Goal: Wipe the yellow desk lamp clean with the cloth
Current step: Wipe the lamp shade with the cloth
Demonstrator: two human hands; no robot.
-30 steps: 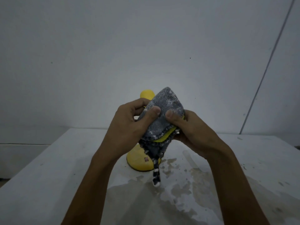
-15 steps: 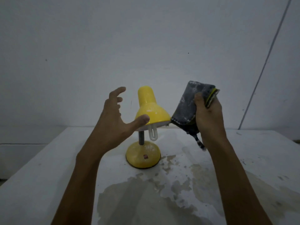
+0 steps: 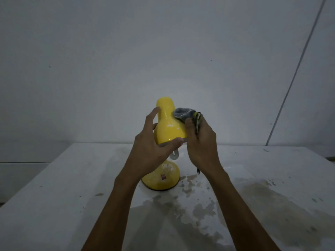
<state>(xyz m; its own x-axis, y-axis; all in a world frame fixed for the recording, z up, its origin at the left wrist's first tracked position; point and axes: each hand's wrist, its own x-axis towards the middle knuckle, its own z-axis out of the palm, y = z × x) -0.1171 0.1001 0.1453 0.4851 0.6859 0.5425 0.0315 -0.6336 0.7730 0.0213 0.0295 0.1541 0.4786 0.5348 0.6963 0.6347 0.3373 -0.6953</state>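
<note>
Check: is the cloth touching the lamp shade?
Touching. The head view shows the cloth, held in the right hand, pressed against the right side of the lamp shade with no gap visible.

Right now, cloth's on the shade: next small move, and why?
Probably drag the grey cloth in the right hand down the yellow lamp shade. It presses the shade's upper right side, the left hand braces the opposite side, and the front looks unwiped.
</note>
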